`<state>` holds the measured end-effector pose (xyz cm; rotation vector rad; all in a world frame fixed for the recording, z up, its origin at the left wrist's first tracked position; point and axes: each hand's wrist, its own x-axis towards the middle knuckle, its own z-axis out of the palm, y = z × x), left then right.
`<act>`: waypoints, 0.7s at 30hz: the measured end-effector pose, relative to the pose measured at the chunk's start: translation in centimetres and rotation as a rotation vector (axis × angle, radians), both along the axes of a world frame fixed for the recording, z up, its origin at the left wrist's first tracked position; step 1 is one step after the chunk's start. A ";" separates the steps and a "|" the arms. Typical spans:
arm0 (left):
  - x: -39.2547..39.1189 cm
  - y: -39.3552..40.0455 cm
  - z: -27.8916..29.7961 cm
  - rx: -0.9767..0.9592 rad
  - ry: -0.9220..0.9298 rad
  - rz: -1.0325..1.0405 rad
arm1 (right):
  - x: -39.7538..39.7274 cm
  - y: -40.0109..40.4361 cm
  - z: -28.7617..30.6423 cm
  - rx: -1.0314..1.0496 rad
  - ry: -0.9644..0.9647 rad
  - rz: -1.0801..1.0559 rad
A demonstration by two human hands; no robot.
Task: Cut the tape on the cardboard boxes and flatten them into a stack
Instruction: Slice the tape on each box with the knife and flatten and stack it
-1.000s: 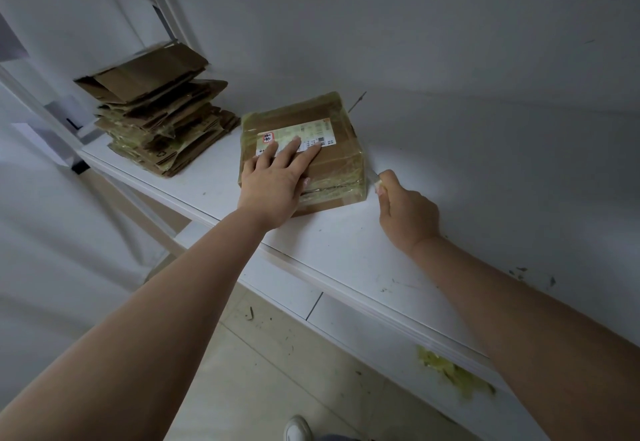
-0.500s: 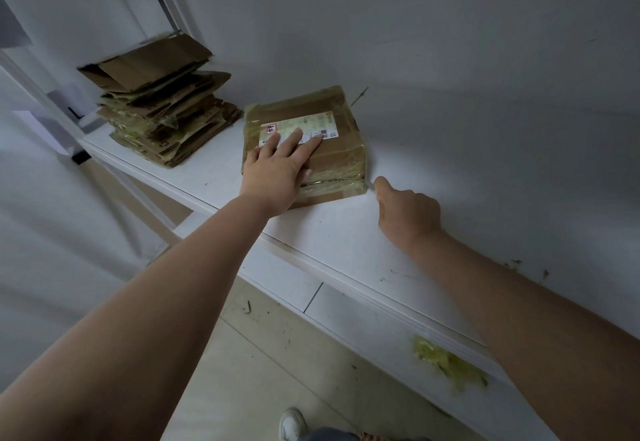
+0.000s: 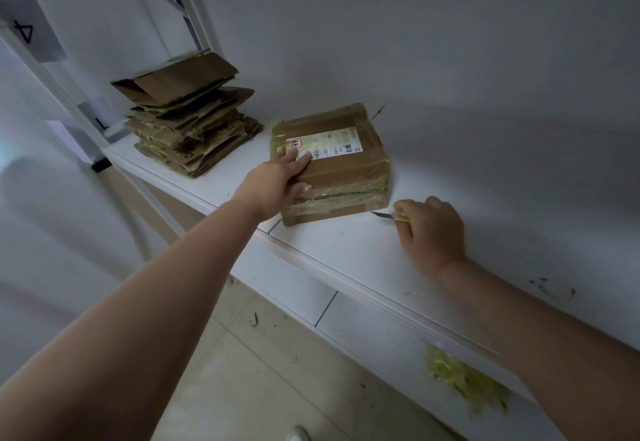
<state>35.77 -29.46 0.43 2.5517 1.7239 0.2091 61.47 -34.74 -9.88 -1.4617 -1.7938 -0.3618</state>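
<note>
A taped brown cardboard box (image 3: 346, 166) with a white shipping label lies on the white shelf (image 3: 346, 250). My left hand (image 3: 277, 180) rests flat on its near left corner, fingers spread over the label's edge. My right hand (image 3: 431, 229) is closed around a small yellow-handled knife (image 3: 391, 216). Its dark blade points left at the box's lower right corner. A stack of flattened cardboard boxes (image 3: 188, 125) sits at the shelf's far left.
A grey wall (image 3: 450, 59) rises right behind the shelf. White rack posts (image 3: 52, 80) stand at the left. A wad of yellowish tape scraps (image 3: 464, 378) lies below the shelf's front edge. A shoe tip (image 3: 299, 435) shows on the tiled floor.
My right hand drew back to the right from the box's corner, and the knife blade now shows. My left hand slid toward the box's left corner. The head camera shifted.
</note>
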 end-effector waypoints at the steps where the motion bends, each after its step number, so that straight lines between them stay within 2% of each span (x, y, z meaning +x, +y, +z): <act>1: 0.1 0.0 -0.3 0.044 0.031 0.002 | -0.2 0.3 0.0 0.011 -0.023 0.053; 4: 0.4 -0.2 -0.6 0.129 0.108 0.016 | -2.0 0.9 0.4 0.008 -0.115 0.232; 7: 0.5 -0.2 -0.6 0.152 0.149 0.016 | -4.1 1.4 1.2 -0.001 -0.178 0.325; 21: -0.1 0.4 -0.1 0.088 0.170 -0.022 | -6.2 0.7 2.7 -0.415 -0.244 0.272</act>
